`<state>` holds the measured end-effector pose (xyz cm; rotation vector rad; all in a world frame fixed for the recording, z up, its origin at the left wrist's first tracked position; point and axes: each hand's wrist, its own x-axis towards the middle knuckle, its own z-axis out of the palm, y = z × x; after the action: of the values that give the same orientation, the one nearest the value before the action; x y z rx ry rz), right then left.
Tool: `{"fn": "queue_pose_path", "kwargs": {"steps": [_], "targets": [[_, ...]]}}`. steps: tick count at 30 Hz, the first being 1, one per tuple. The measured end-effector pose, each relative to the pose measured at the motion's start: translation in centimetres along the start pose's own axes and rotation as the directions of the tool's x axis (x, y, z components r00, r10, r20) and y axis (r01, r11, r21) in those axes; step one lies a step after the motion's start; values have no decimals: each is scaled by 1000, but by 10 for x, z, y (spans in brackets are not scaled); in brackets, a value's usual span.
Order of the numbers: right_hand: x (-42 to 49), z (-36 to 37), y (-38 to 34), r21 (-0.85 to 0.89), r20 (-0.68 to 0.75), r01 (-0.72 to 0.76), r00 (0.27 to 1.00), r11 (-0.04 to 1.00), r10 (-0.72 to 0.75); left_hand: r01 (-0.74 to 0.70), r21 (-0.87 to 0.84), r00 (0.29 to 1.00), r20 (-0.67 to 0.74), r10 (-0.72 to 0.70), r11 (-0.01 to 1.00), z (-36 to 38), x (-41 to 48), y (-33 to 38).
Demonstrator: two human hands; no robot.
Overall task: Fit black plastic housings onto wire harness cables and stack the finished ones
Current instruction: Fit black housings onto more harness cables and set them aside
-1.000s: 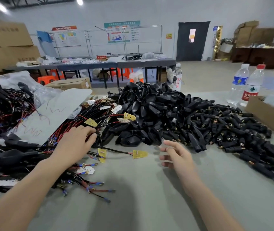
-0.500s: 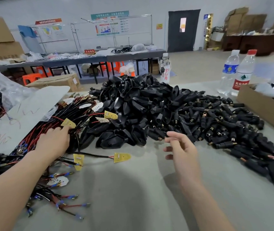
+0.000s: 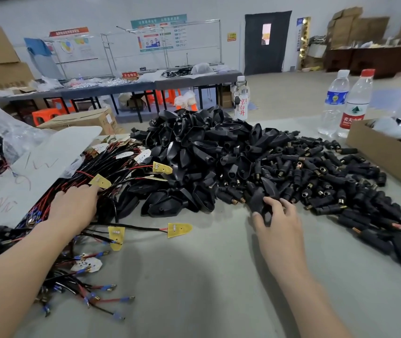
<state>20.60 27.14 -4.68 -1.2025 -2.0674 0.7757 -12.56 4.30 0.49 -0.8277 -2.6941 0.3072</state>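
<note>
— What are the two hands doing?
— The right hand (image 3: 277, 223) has its fingers and thumb curled round one black housing (image 3: 259, 200) at the near edge of the housing pile (image 3: 194, 147). The left hand (image 3: 75, 208) lies on the wire harness cables (image 3: 111, 167). Its fingertips are buried there, so I cannot tell whether it grasps any.
— And the counts?
— There are too many housings to count. Four yellow boards (image 3: 179, 230) show plainly on cable ends. There are three bottles: two water bottles (image 3: 333, 103) side by side at the right, and one red-lettered bottle (image 3: 240, 103) behind the pile. One cardboard box (image 3: 377, 154) stands at the right on the table (image 3: 194, 289).
</note>
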Motion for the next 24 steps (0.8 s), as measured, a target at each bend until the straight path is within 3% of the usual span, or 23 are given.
{"fn": "queue_pose_path", "kwargs": {"steps": [4,8,12,16,20,22,24], "targets": [[0,-2,0,-59,34,-33,999,998,35,-137,-242,961,-266,71,961,-39,-6,4],[2,-3,-1,-101,45,-47,998,994,52,-282,-323,864,-495,92,904,-102,-9,15],[2,-3,-2,-145,44,-80,995,986,87,-387,-594,791,-607,-77,705,-168,-16,33],[3,-5,-3,-149,63,-102,992,984,113,-417,-891,839,-454,-300,183,-203,-32,49],[4,-6,-2,-118,40,-101,994,988,106,-153,-934,946,-43,-322,-323,-162,-55,68],[5,-5,-1,-121,33,-104,994,987,109,-5,-888,952,137,-274,-461,-123,-70,86],[5,-4,0,-180,41,-90,994,980,99,131,-849,926,289,-242,-512,-89,-86,104]]}}
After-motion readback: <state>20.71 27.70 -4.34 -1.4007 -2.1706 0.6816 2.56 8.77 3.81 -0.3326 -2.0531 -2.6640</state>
